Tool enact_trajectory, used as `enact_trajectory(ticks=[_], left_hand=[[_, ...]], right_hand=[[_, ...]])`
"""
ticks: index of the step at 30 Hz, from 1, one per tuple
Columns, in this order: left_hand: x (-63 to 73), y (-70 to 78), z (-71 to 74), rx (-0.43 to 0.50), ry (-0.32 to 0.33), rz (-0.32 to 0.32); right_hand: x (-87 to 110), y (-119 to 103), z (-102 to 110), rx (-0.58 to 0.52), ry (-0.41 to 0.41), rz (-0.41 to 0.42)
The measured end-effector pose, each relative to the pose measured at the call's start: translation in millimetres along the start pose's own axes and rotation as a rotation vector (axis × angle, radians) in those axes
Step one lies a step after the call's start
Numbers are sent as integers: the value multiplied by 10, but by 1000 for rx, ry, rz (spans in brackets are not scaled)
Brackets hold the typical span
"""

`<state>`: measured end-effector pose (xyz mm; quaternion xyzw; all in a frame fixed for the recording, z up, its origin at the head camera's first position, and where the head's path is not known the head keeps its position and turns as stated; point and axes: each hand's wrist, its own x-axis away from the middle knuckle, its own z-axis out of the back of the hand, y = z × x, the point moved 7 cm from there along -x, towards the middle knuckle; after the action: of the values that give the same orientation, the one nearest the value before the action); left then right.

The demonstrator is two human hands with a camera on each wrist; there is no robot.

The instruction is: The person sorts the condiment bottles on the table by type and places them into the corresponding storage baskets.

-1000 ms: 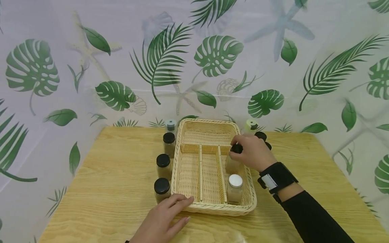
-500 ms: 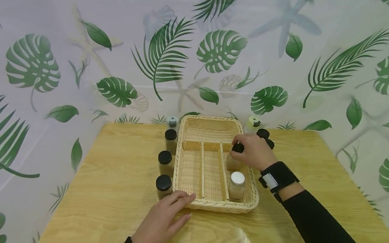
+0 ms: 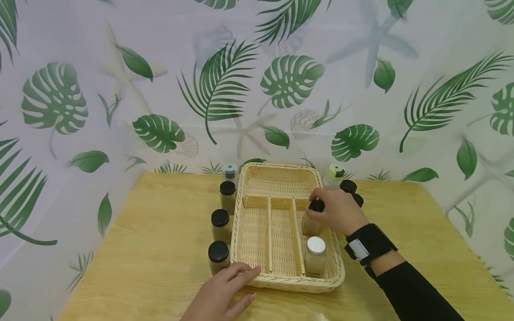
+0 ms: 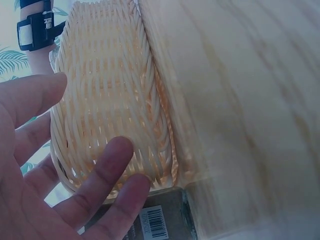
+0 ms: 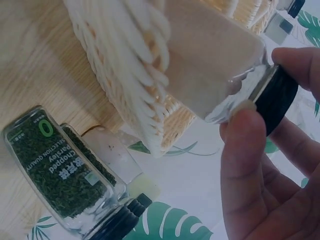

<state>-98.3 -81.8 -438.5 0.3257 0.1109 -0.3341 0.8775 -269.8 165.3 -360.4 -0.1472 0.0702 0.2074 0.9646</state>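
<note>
A wicker basket [image 3: 283, 281] with dividers stands on the table. My right hand [image 3: 336, 210] pinches the black lid of a spice jar [image 5: 215, 55] full of pale powder, inside the basket's right compartment. In front of it, in that same compartment, stands a white-lidded jar [image 3: 316, 256]. My left hand [image 3: 225, 290] rests its fingers on the basket's near left rim, thumb apart from the other fingers. By that hand stands a black-lidded jar [image 3: 218, 258]; the left wrist view shows its barcode label [image 4: 154, 222] just under the fingertips.
Along the basket's left side stand more black-lidded jars [image 3: 220, 226] and a pale-lidded bottle [image 3: 230, 173]. Beyond my right hand are a yellow-green-lidded bottle [image 3: 335, 171] and black-lidded jars, one of chopped parsley [image 5: 60, 165]. A leaf-print cloth [image 3: 241, 89] hangs behind the table.
The head view shifts slightly. Both hands keep their places: the right still on the jar's lid within the basket, the left at the near rim.
</note>
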Motion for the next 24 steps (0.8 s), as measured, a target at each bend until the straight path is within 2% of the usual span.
enact_trajectory(ticks=[7,13,18,24], left_hand=[[-6,-4,-24,-5,41,-39],[23,-19,-80,8,18,-45],[10,-3,-44,-26,65,-73],[-5,13,-20,-28,60,-52]], right_hand=[[15,3,-27,-2,5,2],[49,6,-61,-3,-9,-15],[18,-19,-50,-5,11,8],[3,-26,-34,-7,8,13]])
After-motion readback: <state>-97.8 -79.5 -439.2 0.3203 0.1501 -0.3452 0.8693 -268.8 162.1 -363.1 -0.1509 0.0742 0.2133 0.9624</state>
